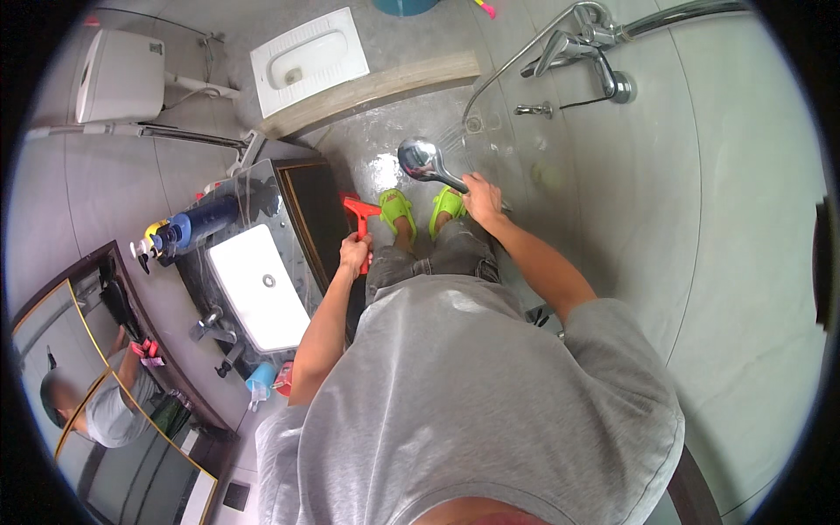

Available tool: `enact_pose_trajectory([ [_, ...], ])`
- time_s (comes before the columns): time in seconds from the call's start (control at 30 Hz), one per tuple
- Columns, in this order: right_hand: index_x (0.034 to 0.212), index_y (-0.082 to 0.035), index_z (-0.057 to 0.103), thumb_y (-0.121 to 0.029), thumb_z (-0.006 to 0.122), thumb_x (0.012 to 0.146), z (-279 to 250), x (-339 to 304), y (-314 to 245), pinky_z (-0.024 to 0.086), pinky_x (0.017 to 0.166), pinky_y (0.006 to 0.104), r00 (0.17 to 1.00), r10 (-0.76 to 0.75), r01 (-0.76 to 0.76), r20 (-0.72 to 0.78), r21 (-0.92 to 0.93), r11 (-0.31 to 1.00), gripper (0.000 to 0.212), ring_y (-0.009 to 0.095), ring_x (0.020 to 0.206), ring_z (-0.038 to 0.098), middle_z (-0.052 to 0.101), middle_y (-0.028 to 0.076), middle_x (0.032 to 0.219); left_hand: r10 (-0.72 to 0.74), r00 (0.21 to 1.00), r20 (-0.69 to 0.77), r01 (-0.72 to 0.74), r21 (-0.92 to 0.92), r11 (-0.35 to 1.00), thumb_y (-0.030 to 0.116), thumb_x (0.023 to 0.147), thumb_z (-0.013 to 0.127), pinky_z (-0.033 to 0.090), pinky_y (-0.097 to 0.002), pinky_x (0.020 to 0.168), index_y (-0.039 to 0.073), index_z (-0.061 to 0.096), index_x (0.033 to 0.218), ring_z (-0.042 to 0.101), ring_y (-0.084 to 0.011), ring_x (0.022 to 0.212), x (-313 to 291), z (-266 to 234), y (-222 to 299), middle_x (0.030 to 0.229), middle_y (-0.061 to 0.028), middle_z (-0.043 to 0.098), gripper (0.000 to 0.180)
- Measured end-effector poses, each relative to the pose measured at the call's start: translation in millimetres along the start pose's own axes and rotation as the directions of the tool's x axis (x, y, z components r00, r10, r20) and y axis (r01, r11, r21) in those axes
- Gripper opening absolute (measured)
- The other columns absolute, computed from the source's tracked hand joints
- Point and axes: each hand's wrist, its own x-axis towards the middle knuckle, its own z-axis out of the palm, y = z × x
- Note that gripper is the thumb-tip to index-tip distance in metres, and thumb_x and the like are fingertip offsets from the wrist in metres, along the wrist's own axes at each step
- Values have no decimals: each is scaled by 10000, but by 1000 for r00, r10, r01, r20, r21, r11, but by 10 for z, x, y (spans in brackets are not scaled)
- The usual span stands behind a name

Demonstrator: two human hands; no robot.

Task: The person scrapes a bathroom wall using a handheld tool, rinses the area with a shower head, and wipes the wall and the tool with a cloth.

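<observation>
My right hand (481,198) is closed round the handle of a chrome shower head (422,160). Thin streams of water leave it toward the lower wall and floor on the right. Down by my left leg, my left hand (354,251) grips a red T-shaped squeegee (360,210) by its handle, with the head pointing away from me beside the dark cabinet. The wet grey floor (363,149) shines beyond my green slippers (395,207). A metal hose (512,63) loops from the wall mixer tap (569,52).
To the left stands a counter with a white washbasin (262,284), a basin tap (210,324), a blue bottle (203,223) and a blue cup (261,378). A raised ledge (394,86) crosses in front of the squat toilet (311,61). A small wall tap (534,109) juts out at right.
</observation>
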Motion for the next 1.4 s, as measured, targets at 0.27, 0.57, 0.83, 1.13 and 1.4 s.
enact_pose_trajectory([
  [0.27, 947, -102, 569, -93, 670, 742, 27, 33, -95, 483, 722, 506, 1000, -14, 14, -16, -20, 1000, 229, 391, 854, 613, 583, 120, 965, 54, 997, 47, -55, 31, 998, 190, 896, 629, 441, -280, 392, -12, 621, 991, 522, -120, 456, 23, 158, 167, 682, -54, 572, 224],
  [0.57, 950, -80, 577, -101, 683, 732, 42, -101, -87, 484, 748, 497, 997, 79, -79, -14, 40, 996, 243, 397, 883, 610, 598, 131, 994, 60, 997, 54, -63, 49, 997, 205, 897, 638, 436, -272, 393, -5, 624, 990, 516, -113, 458, -51, 189, 265, 679, -47, 564, 230],
  [0.83, 1009, -108, 627, -71, 603, 735, -28, -459, 203, 493, 770, 495, 998, 31, -32, 48, 35, 999, 278, 400, 902, 606, 615, 141, 991, 45, 997, 67, -50, 67, 997, 190, 901, 632, 436, -273, 397, 0, 628, 975, 518, -113, 464, -5, 247, 185, 681, -46, 566, 203],
  [1.13, 996, -97, 623, -73, 612, 723, -109, -497, 157, 498, 768, 490, 1000, 12, -13, 15, 37, 999, 274, 383, 912, 609, 612, 131, 971, 50, 993, 111, -64, 134, 989, 200, 925, 613, 434, -277, 397, 12, 587, 940, 502, -116, 467, -5, 409, 260, 676, -30, 536, 190],
  [1.4, 997, -45, 623, -69, 658, 677, -144, -485, -333, 493, 713, 447, 992, -113, 122, -50, 237, 964, 322, 353, 839, 614, 614, 119, 904, 103, 982, 158, -123, 120, 985, 124, 890, 626, 446, -280, 414, -15, 619, 967, 516, -125, 461, 111, 593, 565, 688, -50, 568, 159],
])
